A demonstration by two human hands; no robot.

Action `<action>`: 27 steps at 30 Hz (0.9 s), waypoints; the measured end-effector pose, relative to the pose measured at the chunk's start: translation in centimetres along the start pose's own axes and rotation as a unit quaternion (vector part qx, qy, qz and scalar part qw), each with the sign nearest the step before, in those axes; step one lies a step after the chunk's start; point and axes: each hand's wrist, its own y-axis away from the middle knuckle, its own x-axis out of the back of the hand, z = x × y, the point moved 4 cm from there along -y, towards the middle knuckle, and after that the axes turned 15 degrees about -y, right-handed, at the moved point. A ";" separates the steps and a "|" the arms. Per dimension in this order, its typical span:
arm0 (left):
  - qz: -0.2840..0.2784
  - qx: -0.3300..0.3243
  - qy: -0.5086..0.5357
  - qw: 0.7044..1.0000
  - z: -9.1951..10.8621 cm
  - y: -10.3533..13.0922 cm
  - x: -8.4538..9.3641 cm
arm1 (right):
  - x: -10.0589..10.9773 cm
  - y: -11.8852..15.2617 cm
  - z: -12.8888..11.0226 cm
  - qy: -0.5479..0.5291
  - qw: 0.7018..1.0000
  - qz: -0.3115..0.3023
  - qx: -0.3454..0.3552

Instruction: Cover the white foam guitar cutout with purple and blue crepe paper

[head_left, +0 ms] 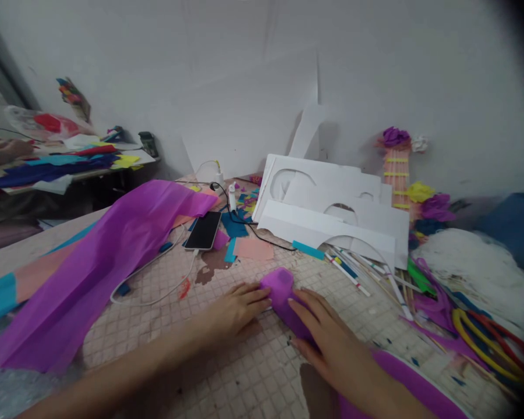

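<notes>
A strip of purple tissue paper (283, 291) lies on the tiled work surface (253, 372), its far end rolled or folded over. My left hand (236, 311) rests flat beside that end, fingertips touching it. My right hand (327, 343) lies on top of the strip with its fingers spread, pressing it down. The strip runs on under my right forearm toward the near right edge.
A long sheet of purple tissue paper (109, 262) stretches along the left. A black phone (204, 230) on a white cable lies behind my hands. White cut cardboard (332, 209), pens (349, 270), paper scraps and coloured hoops (484, 343) crowd the right. Another person's hand (4, 151) rests on a far-left table.
</notes>
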 end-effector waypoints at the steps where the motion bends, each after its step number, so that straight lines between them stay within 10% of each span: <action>1: 0.008 -0.001 0.008 1.000 0.1 0.1 0.0 | -0.1 -0.5 -0.3 -0.004 1.000 0.000 0.009; 8: 0.153 0.086 0.114 0.978 -1.6 -0.1 0.9 | -0.8 -2.7 -1.0 -0.024 0.999 0.001 0.038; 14: 0.079 0.219 0.182 0.955 -3.3 -1.6 1.2 | -1.1 -2.3 -0.2 -0.049 0.998 0.014 0.039; 27: 0.044 0.233 0.243 0.940 -4.1 -3.3 0.6 | -0.7 -0.7 0.1 0.024 0.996 0.038 0.080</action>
